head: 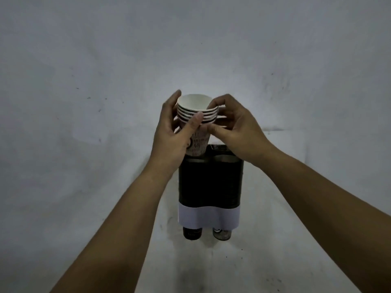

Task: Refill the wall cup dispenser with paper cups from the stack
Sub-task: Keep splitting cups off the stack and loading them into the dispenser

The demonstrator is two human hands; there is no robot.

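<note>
Cup stack (197, 121) held upright, long axis vertical, base just above left tube mouth of dispenser (210, 185); the drop is straight down.

L hand (171, 134): grip closed on stack's left side, thumb across the rims. R hand (234, 132): fingertips pinch the rims on the right. L hand sits nearer that tube.

Counts: approx. 5 rims in stack; dispenser 1, w/ 2 tubes; 2 cups poke out below, left (192, 233), right (221, 234).

Paper cups (196, 115), matt white inside; dispenser (210, 182) dark, ribbed, faintly glossy; wall (105, 60) rough, matt.
</note>
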